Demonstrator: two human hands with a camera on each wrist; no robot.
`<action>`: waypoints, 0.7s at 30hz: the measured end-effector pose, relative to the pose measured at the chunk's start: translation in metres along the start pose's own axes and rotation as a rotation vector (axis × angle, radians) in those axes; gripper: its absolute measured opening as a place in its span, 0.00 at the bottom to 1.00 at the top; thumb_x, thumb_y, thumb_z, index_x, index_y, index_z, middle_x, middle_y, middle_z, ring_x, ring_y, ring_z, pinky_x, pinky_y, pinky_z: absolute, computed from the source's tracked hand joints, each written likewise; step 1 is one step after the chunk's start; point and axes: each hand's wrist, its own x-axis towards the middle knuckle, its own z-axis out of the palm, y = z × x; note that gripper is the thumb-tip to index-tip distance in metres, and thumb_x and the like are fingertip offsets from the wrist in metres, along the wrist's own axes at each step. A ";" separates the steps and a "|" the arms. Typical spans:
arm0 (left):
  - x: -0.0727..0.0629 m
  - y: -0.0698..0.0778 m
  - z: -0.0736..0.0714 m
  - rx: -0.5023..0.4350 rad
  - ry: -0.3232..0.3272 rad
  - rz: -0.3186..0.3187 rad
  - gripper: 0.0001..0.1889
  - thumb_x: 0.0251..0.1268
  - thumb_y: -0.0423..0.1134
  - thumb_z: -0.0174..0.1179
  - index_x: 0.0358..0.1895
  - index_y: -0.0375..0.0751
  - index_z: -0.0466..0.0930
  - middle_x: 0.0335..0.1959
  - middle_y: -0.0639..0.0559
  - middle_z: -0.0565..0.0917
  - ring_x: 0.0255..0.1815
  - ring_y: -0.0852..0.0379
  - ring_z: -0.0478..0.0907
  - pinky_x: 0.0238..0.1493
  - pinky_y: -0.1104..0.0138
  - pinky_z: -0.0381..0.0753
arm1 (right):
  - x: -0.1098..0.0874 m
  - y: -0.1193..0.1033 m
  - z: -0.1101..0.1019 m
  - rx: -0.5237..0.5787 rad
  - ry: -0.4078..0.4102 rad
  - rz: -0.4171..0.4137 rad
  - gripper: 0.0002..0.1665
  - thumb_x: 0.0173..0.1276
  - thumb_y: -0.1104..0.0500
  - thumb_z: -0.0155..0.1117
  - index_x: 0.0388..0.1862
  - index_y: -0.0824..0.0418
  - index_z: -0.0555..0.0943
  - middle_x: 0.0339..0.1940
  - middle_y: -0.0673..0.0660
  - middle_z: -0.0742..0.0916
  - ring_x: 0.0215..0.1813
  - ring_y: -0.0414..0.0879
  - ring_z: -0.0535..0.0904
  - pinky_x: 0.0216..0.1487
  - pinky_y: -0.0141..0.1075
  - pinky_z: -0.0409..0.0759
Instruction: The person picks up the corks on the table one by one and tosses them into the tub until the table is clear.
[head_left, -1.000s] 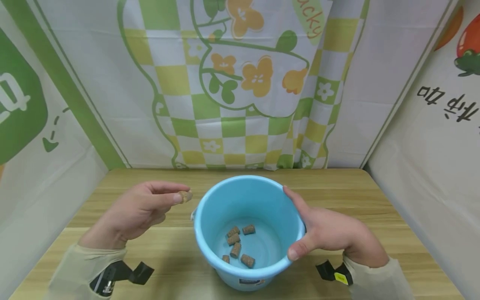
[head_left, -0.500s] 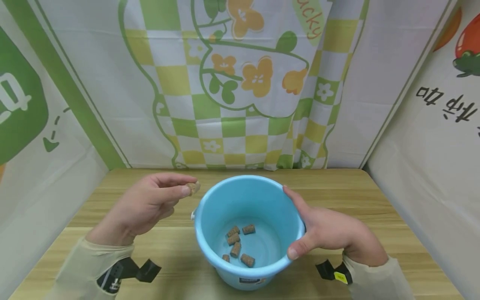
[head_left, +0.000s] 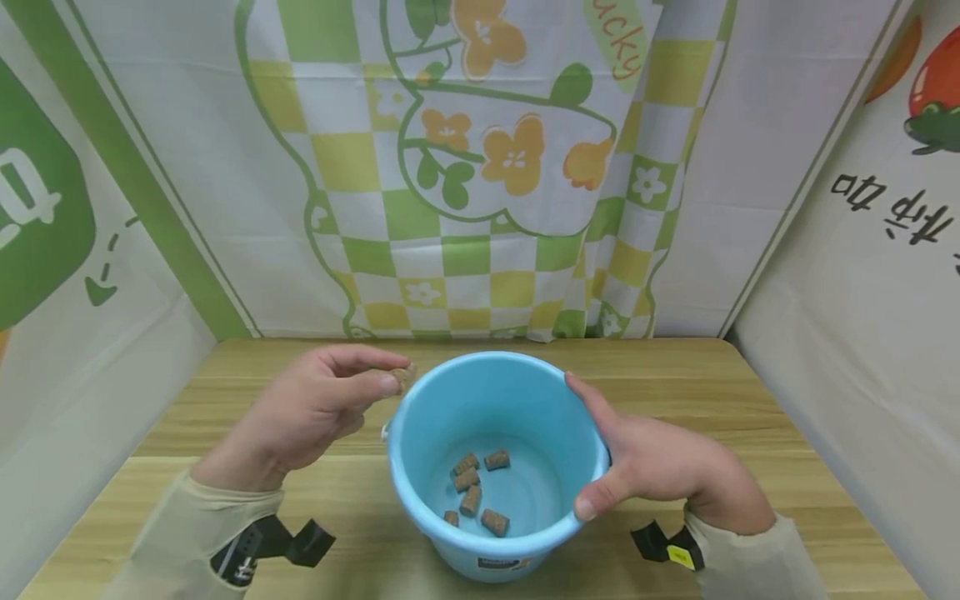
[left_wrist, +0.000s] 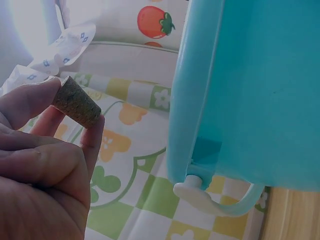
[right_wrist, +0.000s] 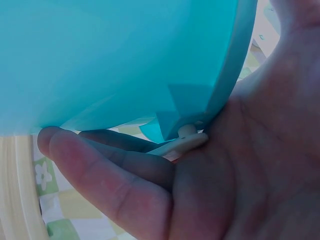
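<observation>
My left hand pinches a tapered cork stopper between thumb and fingers. In the head view the cork is just outside the left rim of a light blue bucket, partly covered by my fingertips. The bucket stands upright at the table's middle. My right hand grips its right side, thumb over the rim. In the right wrist view the fingers curl along the outer wall by a white handle joint. Several brown corks lie loose on the bucket's floor.
The wooden table extends around the bucket. A printed cloth backdrop hangs behind its far edge, with cloth walls on both sides. The bucket's pale handle hangs low at its left side.
My left hand has moved right and slightly away from me, bringing the cork close to the bucket's rim. The right hand and the bucket have stayed put.
</observation>
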 end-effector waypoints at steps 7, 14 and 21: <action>0.002 0.001 0.003 0.033 0.006 -0.028 0.11 0.70 0.30 0.60 0.46 0.47 0.89 0.37 0.51 0.85 0.13 0.63 0.54 0.15 0.73 0.55 | 0.001 -0.001 0.000 0.014 -0.004 -0.006 0.81 0.54 0.50 0.82 0.80 0.51 0.25 0.66 0.67 0.72 0.55 0.57 0.79 0.54 0.44 0.77; 0.005 0.000 0.007 0.033 -0.009 -0.022 0.10 0.71 0.30 0.60 0.46 0.47 0.89 0.40 0.49 0.86 0.14 0.62 0.52 0.16 0.74 0.56 | 0.001 -0.001 0.001 0.011 -0.004 0.004 0.81 0.53 0.50 0.82 0.80 0.52 0.24 0.66 0.67 0.72 0.55 0.57 0.78 0.55 0.43 0.76; 0.009 -0.002 0.012 0.060 0.009 -0.047 0.10 0.69 0.30 0.62 0.46 0.46 0.89 0.43 0.45 0.86 0.14 0.64 0.54 0.18 0.75 0.59 | 0.000 0.000 0.000 0.012 0.001 0.006 0.81 0.53 0.50 0.82 0.80 0.52 0.25 0.66 0.67 0.72 0.55 0.56 0.78 0.55 0.43 0.76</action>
